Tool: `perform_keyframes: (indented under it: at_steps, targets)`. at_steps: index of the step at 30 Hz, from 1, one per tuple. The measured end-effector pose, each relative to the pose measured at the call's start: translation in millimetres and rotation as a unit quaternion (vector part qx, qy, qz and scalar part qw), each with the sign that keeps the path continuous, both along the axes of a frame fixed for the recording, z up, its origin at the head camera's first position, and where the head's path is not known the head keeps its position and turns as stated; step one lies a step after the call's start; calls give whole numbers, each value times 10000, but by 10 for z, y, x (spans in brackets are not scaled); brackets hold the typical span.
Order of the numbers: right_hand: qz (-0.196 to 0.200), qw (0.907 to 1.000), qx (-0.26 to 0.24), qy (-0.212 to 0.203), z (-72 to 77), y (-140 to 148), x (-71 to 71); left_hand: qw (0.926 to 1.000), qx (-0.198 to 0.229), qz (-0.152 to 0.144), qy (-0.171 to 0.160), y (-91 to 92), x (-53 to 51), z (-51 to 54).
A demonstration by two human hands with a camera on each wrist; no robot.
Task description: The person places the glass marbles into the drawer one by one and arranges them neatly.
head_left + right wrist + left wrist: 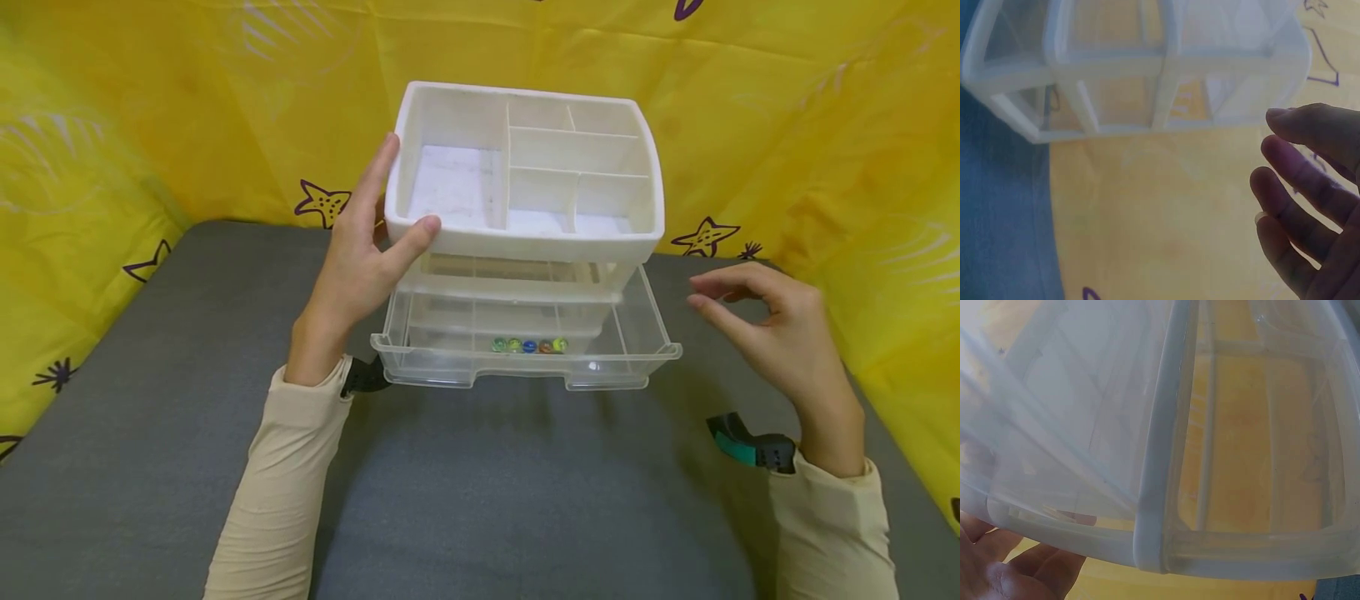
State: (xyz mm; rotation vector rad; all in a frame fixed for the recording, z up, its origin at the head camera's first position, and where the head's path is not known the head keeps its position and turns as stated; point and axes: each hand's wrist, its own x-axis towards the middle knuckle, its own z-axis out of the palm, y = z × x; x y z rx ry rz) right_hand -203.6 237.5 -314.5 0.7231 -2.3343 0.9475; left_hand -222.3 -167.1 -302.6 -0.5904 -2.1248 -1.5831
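Observation:
A white plastic drawer organizer [525, 246] with a divided top tray stands in the middle of the head view. My left hand [356, 258] grips its upper left corner, thumb on the front rim and fingers along the side. Below the tray, a clear drawer [435, 364] juts out toward me. Several glass marbles [529, 346] lie in a row inside it, green, blue, reddish and yellow. My right hand [780, 325] hovers right of the drawer, apart from it. Its thumb and forefinger are loosely bent with a gap between them, and nothing shows in it.
A dark grey tabletop [480, 500] lies under the organizer. Behind and on both sides hangs yellow cloth [750, 125] with starfish and shell prints. Through the organizer's frame [1154, 456] in the left wrist view, yellow cloth shows.

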Motion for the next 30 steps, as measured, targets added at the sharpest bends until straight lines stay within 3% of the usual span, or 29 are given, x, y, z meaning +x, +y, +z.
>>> perform_keyframes:
  at_steps: [30]
  targets:
    - [-1012, 9931, 10, -594, -367, 414, -259, 10000, -23, 57, -75, 3, -1, -1]
